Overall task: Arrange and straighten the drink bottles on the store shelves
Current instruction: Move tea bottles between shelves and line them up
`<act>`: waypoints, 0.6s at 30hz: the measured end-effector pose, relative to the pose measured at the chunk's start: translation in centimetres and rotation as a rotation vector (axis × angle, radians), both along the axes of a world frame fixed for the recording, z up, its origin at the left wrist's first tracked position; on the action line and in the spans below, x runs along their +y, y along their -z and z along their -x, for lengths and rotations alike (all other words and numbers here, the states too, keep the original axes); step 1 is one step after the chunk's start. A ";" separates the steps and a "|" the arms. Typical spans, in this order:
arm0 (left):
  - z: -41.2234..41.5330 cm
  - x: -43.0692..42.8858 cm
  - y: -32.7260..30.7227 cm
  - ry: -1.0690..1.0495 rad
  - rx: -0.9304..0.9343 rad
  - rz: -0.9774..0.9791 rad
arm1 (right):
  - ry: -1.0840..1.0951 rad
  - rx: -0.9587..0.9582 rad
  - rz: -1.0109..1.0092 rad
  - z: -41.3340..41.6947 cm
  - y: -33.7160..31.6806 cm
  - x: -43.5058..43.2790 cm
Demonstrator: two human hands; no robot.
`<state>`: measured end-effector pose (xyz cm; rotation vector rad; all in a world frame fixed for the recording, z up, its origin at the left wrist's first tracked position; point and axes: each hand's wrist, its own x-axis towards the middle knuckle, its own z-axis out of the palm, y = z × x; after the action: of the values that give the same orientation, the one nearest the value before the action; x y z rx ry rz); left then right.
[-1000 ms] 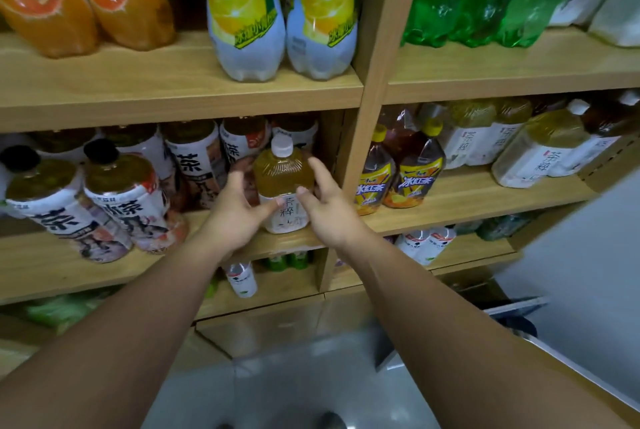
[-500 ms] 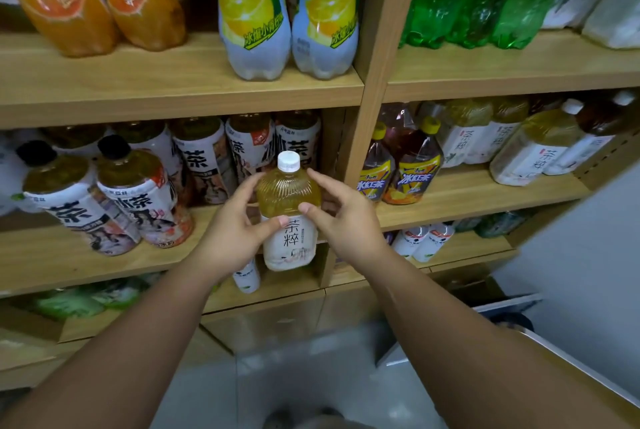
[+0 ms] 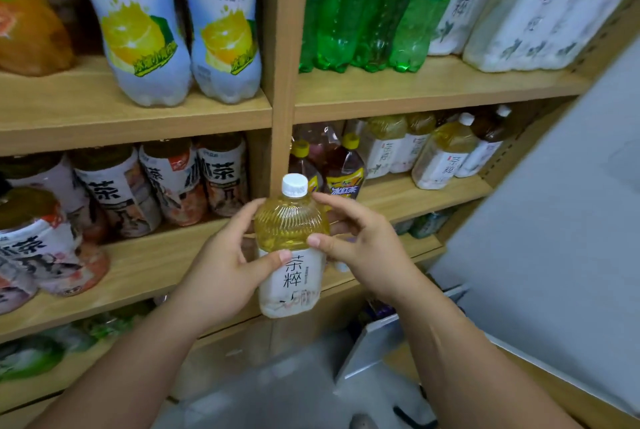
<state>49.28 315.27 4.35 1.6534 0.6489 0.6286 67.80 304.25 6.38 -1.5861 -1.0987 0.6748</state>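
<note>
Two hands clasp the tea bottle upright, cap on top, in the air before the shelf post, the left hand and right hand on either side; matching bottles stand rightward, nearer the right hand.

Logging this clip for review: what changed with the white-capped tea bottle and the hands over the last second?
The white-capped tea bottle came off the middle shelf, drawn out toward the person and a little right, and is now held in front of the wooden divider. The left hand and right hand kept their grip on its sides throughout. The other bottles on the shelves stayed put.
</note>
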 end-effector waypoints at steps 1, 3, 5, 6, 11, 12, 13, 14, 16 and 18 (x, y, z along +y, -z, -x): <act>-1.1 -0.5 -0.1 0.003 -0.006 0.001 | 0.000 -0.007 0.004 -1.1 -0.1 -0.5; -3.6 -1.4 0.1 0.004 -0.018 -0.001 | 0.006 0.001 0.007 -3.7 0.2 -1.3; -6.6 -2.5 0.5 -0.013 -0.023 0.011 | 0.008 0.041 0.009 -6.5 0.6 -2.2; -8.3 -3.1 0.9 -0.028 -0.021 0.020 | 0.005 0.058 0.013 -8.0 0.7 -2.8; -17.3 -6.3 1.9 -0.089 -0.021 0.070 | -0.007 0.083 0.052 -16.6 1.7 -5.5; -18.9 -6.9 2.1 -0.088 -0.021 0.078 | 0.001 0.085 0.063 -18.4 2.1 -6.0; -20.4 -7.3 2.2 -0.090 -0.017 0.081 | 0.025 0.073 0.073 -20.0 2.5 -6.4; -21.7 -7.7 2.4 -0.103 -0.005 0.073 | 0.068 0.052 0.080 -21.7 3.0 -6.7; -23.7 -8.3 2.6 -0.128 0.014 0.053 | 0.216 0.032 0.090 -25.3 3.8 -6.8; -25.2 -8.5 2.4 -0.161 0.026 0.086 | 0.377 0.049 0.078 -29.2 4.1 -6.0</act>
<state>74.49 306.81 1.94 1.5417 0.8231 0.6852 96.96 298.22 2.26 -1.7726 -0.7163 0.5031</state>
